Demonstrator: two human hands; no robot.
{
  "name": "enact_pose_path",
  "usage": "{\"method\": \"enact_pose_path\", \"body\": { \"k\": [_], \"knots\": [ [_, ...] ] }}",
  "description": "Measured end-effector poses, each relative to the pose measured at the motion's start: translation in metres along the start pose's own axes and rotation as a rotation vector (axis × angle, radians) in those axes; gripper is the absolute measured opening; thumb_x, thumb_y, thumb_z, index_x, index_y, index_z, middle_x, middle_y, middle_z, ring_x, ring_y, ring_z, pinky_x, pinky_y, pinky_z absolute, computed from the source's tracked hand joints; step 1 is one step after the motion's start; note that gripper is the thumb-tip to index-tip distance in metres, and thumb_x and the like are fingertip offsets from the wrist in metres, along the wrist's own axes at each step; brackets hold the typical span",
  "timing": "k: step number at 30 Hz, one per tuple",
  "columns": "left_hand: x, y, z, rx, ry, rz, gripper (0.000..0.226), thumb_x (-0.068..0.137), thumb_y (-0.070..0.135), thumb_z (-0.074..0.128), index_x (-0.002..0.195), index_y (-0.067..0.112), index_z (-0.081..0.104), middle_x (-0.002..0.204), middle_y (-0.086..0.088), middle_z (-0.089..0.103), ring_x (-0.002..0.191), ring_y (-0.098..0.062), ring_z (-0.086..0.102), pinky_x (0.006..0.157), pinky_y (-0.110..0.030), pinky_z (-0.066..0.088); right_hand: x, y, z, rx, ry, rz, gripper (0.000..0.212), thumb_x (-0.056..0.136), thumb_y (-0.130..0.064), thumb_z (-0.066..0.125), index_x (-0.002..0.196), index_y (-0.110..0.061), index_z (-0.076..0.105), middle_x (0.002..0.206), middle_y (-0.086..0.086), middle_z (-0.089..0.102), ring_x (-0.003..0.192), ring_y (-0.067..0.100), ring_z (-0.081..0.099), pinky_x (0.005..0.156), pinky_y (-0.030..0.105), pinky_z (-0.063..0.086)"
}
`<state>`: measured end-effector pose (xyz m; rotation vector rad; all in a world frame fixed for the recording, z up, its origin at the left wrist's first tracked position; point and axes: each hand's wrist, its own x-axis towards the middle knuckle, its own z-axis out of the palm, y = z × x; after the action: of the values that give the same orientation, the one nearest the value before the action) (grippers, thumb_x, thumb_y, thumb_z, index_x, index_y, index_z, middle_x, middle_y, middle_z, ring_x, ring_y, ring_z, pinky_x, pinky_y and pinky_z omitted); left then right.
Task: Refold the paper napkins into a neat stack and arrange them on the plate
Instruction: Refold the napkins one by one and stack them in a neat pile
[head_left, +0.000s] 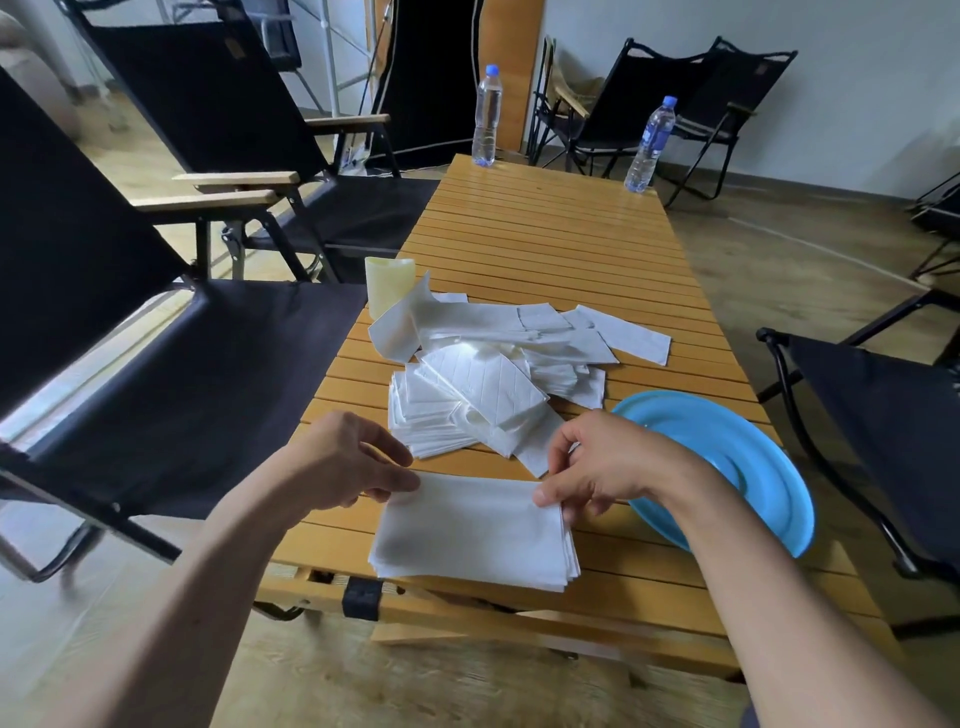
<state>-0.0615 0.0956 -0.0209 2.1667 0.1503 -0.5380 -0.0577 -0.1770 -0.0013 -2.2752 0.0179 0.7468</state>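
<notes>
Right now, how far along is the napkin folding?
Done: a small folded stack lies squared near the table's front edge. In hand: the left hand and right hand pinch its far corners. Left: the loose napkin pile behind is unsorted, and the blue plate holds nothing yet.

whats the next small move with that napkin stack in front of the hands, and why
Probably square the folded stack up: both hands pinch its far corners, and its layers fan out unevenly at the right edge. Tapping them flush seems sensible before lifting it onto the blue plate, which holds no napkins, while the loose pile behind waits for folding.
</notes>
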Motion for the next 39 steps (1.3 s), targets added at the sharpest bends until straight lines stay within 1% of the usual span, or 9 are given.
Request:
{"method": "enact_pose_path", "body": {
  "k": [7,12,15,19,22,25,30,36,39],
  "knots": [
    [0.005,-0.002,0.002,0.100,0.033,0.005,0.023,0.075,0.032,0.086,0.090,0.022,0.073,0.079,-0.002,0.075,0.069,-0.012,0.065,0.054,-0.020,0.045,0.007,0.004,0.001,-0.221,0.123,0.009,0.039,0.063,-0.034,0.093,0.082,-0.017,0.063,0.059,-0.002,0.070,0.049,0.008,0.060,0.044,0.021,0.040],
    [0.009,-0.005,0.002,0.079,0.138,0.050,0.026,0.071,0.036,0.088,0.087,0.026,0.071,0.075,0.003,0.071,0.066,-0.008,0.064,0.054,-0.018,0.048,0.021,0.000,0.008,-0.237,0.461,-0.198,0.034,0.060,-0.047,0.089,0.079,-0.029,0.068,0.074,-0.015,0.067,0.071,0.004,0.060,0.063,0.026,0.046],
    [0.011,-0.004,0.003,0.048,0.263,0.114,0.021,0.077,0.036,0.084,0.088,0.026,0.069,0.066,0.005,0.066,0.058,-0.009,0.060,0.048,-0.017,0.045,0.040,-0.004,0.026,-0.359,0.639,-0.339,0.030,0.074,-0.042,0.081,0.101,-0.034,0.071,0.104,-0.014,0.065,0.101,0.009,0.055,0.076,0.027,0.043],
    [0.011,-0.002,0.007,-0.003,0.380,0.207,0.015,0.081,0.033,0.081,0.090,0.026,0.071,0.070,0.004,0.068,0.059,-0.011,0.062,0.052,-0.021,0.048,0.063,-0.004,0.039,-0.441,0.641,-0.392,0.033,0.079,-0.038,0.078,0.109,-0.026,0.073,0.117,-0.007,0.062,0.114,0.015,0.050,0.096,0.031,0.042],
    [0.010,0.000,0.010,-0.036,0.414,0.250,0.015,0.082,0.032,0.080,0.093,0.025,0.073,0.075,0.007,0.068,0.065,-0.013,0.066,0.061,-0.030,0.056,0.069,-0.003,0.041,-0.418,0.676,-0.421,0.013,0.085,-0.028,0.073,0.096,-0.023,0.077,0.115,-0.006,0.068,0.112,0.018,0.054,0.094,0.033,0.044],
    [0.010,0.001,0.010,-0.045,0.444,0.296,0.018,0.083,0.031,0.079,0.099,0.025,0.073,0.085,0.008,0.070,0.072,-0.013,0.069,0.071,-0.040,0.062,0.064,-0.007,0.034,-0.336,0.760,-0.454,0.007,0.086,-0.024,0.072,0.090,-0.020,0.078,0.110,-0.005,0.072,0.109,0.018,0.058,0.089,0.031,0.046],
    [0.008,0.004,0.011,0.092,0.501,0.515,0.053,0.084,0.036,0.077,0.134,0.032,0.060,0.135,0.005,0.056,0.109,-0.009,0.062,0.082,-0.032,0.058,0.029,-0.022,0.016,-0.406,0.872,-0.650,0.006,0.081,-0.016,0.076,0.087,-0.018,0.076,0.098,-0.005,0.075,0.098,0.018,0.066,0.079,0.031,0.054],
    [0.004,0.015,0.022,0.216,0.504,0.634,0.043,0.086,0.042,0.071,0.127,0.030,0.065,0.152,0.001,0.044,0.142,-0.018,0.035,0.107,-0.036,0.037,-0.010,-0.035,0.007,0.066,0.666,-0.753,0.011,0.085,-0.016,0.076,0.087,-0.027,0.075,0.081,-0.017,0.074,0.080,-0.002,0.068,0.073,0.006,0.046],
    [0.000,0.019,0.015,0.000,0.448,0.638,0.024,0.084,0.041,0.073,0.102,0.026,0.076,0.115,0.016,0.072,0.114,-0.002,0.061,0.091,-0.016,0.046,-0.019,-0.034,-0.004,0.304,0.537,-0.648,0.008,0.086,-0.014,0.077,0.088,-0.023,0.075,0.085,-0.006,0.077,0.081,0.011,0.072,0.072,0.022,0.056]
  ]
}}
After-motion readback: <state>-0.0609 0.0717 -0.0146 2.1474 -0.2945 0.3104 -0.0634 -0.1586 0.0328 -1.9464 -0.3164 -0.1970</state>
